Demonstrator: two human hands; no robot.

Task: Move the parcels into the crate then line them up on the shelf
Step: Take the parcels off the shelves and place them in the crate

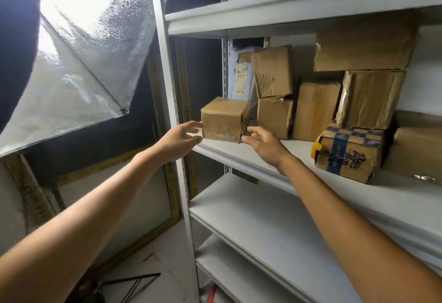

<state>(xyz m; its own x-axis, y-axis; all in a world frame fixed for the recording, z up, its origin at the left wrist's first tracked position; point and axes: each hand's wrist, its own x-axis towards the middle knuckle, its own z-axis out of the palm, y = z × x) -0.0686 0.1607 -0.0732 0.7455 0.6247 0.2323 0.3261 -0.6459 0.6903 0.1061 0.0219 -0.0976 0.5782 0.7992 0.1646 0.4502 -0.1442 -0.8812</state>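
Note:
A small brown cardboard parcel (223, 119) stands at the front left corner of the white shelf (263, 159). My left hand (180, 139) is open just left of it, fingertips near its left face. My right hand (262, 142) is open at its lower right corner, fingertips almost touching. Neither hand grips it. Behind and to the right are several more brown parcels (315, 110), some stacked, and a blue-patterned box (346, 153) near the shelf front. No crate is in view.
A white padded envelope (241, 78) leans at the shelf's back. Another shelf board (275, 221) lies below, one above. A metal upright (167, 82) stands left of the shelf. A lit photo umbrella (79, 47) fills the upper left; stand legs (134, 283) are on the floor.

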